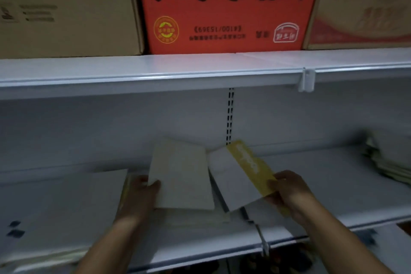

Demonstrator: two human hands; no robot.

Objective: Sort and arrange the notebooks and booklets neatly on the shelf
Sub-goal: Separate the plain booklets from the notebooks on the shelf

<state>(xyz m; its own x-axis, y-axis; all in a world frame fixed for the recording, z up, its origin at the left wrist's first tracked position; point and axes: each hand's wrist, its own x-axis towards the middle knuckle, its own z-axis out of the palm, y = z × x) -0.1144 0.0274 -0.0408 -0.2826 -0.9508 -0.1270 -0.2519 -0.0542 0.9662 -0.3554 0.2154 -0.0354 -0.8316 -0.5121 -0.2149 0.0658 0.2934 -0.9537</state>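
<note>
Over the white metal shelf (333,184), the left hand (142,191) has its grip on a thin cream paper booklet (181,176) and the right hand (289,191) on a white booklet with a yellow band (240,176) just beside it; both look light and floppy, best pinched at an edge.

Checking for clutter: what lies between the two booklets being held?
Only bare white shelf shows in the narrow gap between the cream booklet and the yellow-striped booklet, head view.

Cream booklet (181,176), white-and-yellow booklet (242,177), white shelf (333,176), red carton (224,6) with white lettering.
</note>
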